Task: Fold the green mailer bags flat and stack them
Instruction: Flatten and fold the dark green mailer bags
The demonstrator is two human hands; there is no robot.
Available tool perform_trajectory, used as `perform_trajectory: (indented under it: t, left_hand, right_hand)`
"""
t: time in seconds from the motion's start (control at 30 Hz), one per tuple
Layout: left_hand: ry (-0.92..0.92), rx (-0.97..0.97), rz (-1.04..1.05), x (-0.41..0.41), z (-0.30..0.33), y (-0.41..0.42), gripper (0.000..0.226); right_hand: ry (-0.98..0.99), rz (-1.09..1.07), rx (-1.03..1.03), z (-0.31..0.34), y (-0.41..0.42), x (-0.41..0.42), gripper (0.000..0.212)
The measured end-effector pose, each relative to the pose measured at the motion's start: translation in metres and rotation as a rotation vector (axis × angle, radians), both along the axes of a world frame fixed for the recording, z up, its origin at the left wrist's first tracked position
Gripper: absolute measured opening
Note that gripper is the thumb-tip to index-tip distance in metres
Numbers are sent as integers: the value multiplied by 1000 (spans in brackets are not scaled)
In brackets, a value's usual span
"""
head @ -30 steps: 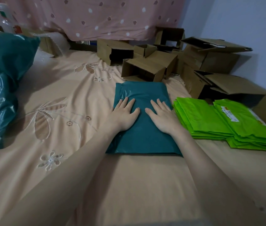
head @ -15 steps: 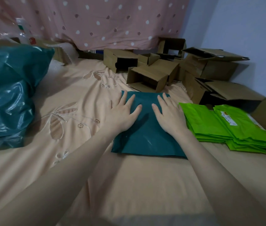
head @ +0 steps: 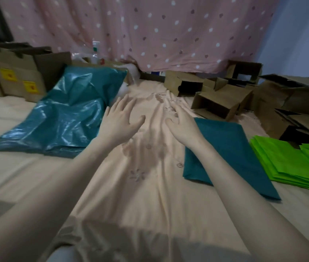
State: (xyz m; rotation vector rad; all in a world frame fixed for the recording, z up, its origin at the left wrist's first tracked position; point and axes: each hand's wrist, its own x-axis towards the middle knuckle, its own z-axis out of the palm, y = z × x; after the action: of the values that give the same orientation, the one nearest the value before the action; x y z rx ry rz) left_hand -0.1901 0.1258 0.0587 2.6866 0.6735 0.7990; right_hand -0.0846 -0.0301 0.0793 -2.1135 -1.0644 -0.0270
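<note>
Head view: a person's left hand (head: 120, 120) and right hand (head: 182, 125) hover, fingers spread and holding nothing, above a peach bedsheet (head: 150, 176) between two piles. At the person's right lies the folded dark-green mailer bag (head: 231, 148), flat on the sheet, its long axis running away from the person and leaning slightly leftward at the far end; the right wrist crosses its near-left corner. It sits just beside the lime-green stack (head: 286, 167), seemingly to keep finished pieces together. At left, the crumpled teal bags (head: 64, 114) lie heaped and unfolded, probably the supply; both hands appear bound that way for the next one. Cardboard boxes (head: 220, 103) crowd the far edge.
</note>
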Motion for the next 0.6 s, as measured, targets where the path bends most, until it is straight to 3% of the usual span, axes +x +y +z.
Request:
perform_trajectory:
  t: [0.33, 0.6]
  left_hand:
    - [182, -118, 213, -78, -44, 84, 79]
    - [180, -171, 254, -86, -57, 106, 81]
  right_hand:
    - [300, 52, -102, -39, 102, -57, 48]
    - [505, 46, -94, -65, 149, -68, 60]
